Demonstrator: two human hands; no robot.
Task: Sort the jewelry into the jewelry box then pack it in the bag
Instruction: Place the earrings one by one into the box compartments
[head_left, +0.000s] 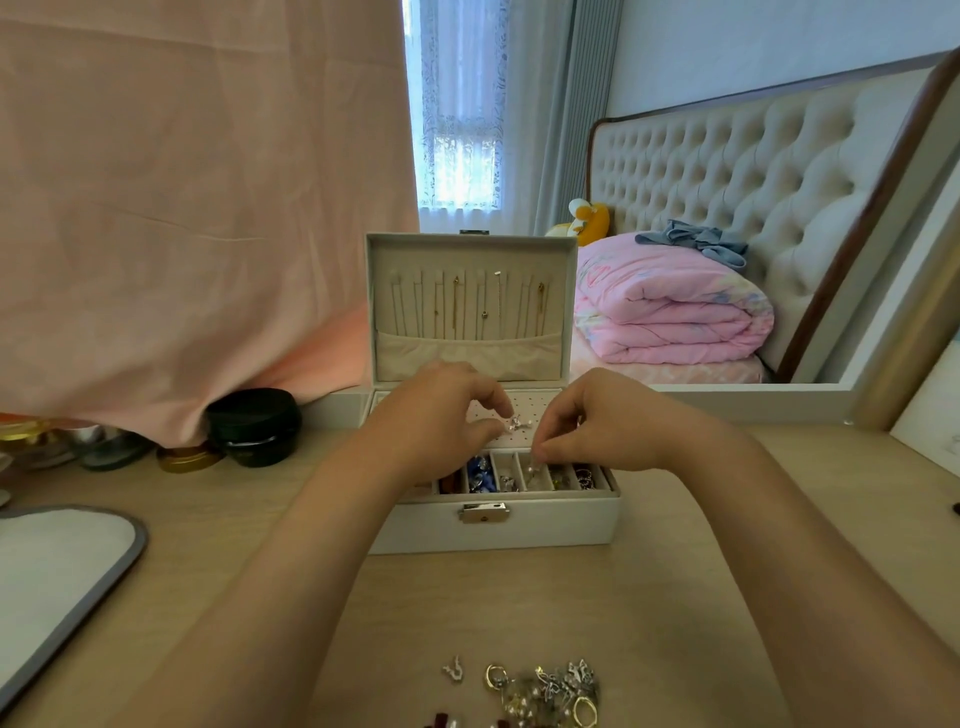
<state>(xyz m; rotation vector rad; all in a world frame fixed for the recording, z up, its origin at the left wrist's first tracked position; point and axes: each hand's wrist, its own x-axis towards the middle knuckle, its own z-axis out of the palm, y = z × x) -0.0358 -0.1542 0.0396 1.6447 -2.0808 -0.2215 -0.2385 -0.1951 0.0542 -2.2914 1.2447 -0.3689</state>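
Above the jewelry box (545, 530), left hand (431, 410) pinches an earring (517, 423), right hand (597, 415) a small piece (531, 469).

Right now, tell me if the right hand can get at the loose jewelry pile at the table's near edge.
Probably yes: the jewelry pile lies uncovered between the forearms; the right hand, over the jewelry box, only has to draw back.

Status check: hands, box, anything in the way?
Left hand pinches silver earring over box. Right hand pinched beside it, hold unclear. Box open; pile unsorted in front. Nothing blocking.
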